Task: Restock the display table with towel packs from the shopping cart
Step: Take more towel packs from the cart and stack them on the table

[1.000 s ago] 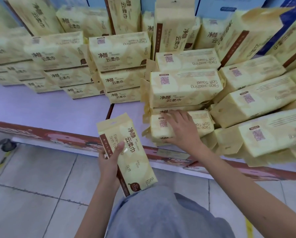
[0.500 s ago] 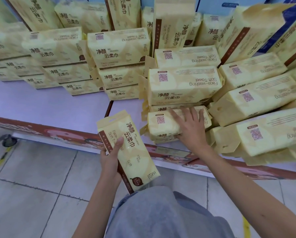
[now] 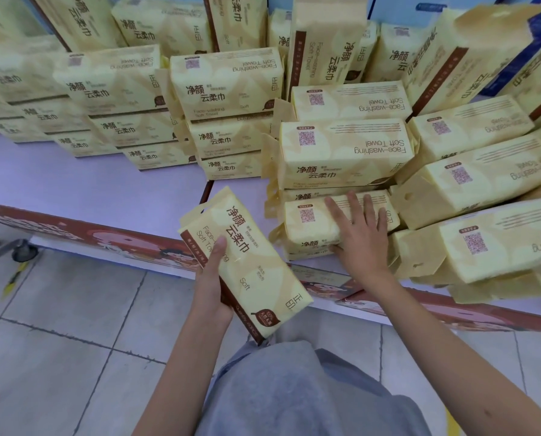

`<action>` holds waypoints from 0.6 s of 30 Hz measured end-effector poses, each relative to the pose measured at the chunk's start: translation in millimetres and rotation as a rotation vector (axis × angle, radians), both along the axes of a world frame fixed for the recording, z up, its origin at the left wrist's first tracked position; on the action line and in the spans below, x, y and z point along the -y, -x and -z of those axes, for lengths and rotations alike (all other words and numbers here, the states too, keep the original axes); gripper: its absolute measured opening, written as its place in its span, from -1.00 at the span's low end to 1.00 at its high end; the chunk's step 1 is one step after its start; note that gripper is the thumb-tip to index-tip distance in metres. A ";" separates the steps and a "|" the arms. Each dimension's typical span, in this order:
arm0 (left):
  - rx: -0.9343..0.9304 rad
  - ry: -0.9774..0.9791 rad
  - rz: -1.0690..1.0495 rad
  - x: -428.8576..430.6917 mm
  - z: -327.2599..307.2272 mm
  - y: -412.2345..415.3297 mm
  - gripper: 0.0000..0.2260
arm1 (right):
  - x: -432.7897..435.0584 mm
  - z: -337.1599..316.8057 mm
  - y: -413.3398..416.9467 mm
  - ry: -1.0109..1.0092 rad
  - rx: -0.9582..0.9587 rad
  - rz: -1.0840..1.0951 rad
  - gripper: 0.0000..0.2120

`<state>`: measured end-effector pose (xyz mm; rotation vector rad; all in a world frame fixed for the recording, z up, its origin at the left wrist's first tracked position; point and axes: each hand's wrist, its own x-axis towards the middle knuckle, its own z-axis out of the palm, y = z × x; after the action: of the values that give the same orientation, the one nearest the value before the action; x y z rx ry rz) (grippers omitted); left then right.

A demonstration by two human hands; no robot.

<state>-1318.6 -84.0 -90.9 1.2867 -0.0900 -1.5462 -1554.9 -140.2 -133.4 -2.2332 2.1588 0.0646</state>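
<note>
Grey floor tiles (image 3: 58, 325) lie nearest. Above them the left grip (image 3: 212, 278) clasps a towel pack (image 3: 256, 265) printed "Soft". The right grip (image 3: 362, 237), fingers straight, presses a front pack (image 3: 310, 221) on the table (image 3: 105, 190). Beyond it, stacks (image 3: 341, 152) read "Face-washing Soft Towel".

The bare left hand (image 3: 212, 280) grips a pale yellow plastic towel pack (image 3: 250, 272), thumb across its front. To its right and farther out, the right hand (image 3: 362, 239) lies palm down, fingers straight and spread.
</note>
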 end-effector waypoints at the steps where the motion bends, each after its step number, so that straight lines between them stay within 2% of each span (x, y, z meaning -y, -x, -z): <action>1: -0.001 0.017 0.008 -0.2 -2.1 0.9 -0.45 | 0.8 -2.7 -0.9 -0.029 0.000 -0.003 -0.03; 4: -0.017 0.052 0.018 1.7 -8.4 2.2 -0.59 | -3.0 -16.9 2.1 -0.090 0.020 -0.037 0.05; 6: -0.040 0.097 0.027 4.8 -14.5 2.0 -0.58 | -12.4 -33.2 5.2 -0.050 0.142 -0.079 0.01; 8: -0.054 0.164 0.026 9.0 -21.8 3.4 -0.55 | -23.6 -54.8 3.1 0.006 0.524 -0.027 -0.15; 11: -0.071 0.284 0.038 16.1 -34.8 12.7 -0.51 | -35.9 -84.4 -9.9 -0.006 1.250 0.335 -0.53; 12: -0.075 0.317 0.052 18.1 -38.5 18.8 -0.48 | -38.3 -92.0 -14.7 -0.092 1.462 0.494 -0.57; 15: -0.072 0.390 0.118 21.1 -45.9 40.9 -0.39 | -39.9 -102.0 -20.2 -0.475 1.950 0.759 -0.28; 16: -0.063 0.408 0.141 21.9 -47.2 47.2 -0.35 | -38.5 -103.5 -20.7 -0.534 2.055 0.792 -0.28; 18: -0.034 0.436 0.202 24.0 -48.8 55.8 -0.21 | -34.1 -103.4 -18.7 -0.500 2.183 0.862 -0.45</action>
<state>-1374.4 -108.1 -42.0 0.9247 -0.5202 -1.6066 -1536.3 -106.2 -29.9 -0.0921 1.0383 -1.0359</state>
